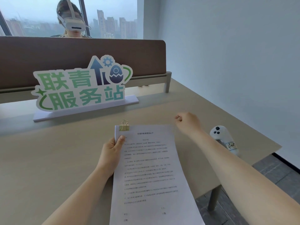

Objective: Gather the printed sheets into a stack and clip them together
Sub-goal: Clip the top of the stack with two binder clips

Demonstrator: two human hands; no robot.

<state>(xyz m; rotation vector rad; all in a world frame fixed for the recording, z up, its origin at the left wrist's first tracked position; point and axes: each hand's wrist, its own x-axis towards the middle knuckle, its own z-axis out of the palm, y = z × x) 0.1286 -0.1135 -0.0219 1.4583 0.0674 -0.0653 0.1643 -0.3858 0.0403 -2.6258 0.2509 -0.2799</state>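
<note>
One stack of printed sheets [151, 172] lies in front of the person, and how many sheets it holds cannot be told; only the top page of text and a sliver of edges at the upper left corner show. One gold binder clip [124, 127] sits on that upper left corner, its wire handles standing up past the top edge. The stack's long axis runs away from the person toward the green sign [81, 85], its top edge and title line at the far end, its bottom edge running out of view at the near end.

Two hands are in view. The left hand [112, 153] holds the stack at its left edge just below the clip, thumb on top of the page and fingers beneath: its grip is on the sheets. The right hand [188, 122] is just off the stack's upper right corner, fingers curled into a fist with nothing in it, apart from the paper.

One white controller [224, 138] lies on the desk [48, 159] to the right of the stack, partly behind the right forearm. One other person sits beyond the brown divider [65, 59], past the sign.
</note>
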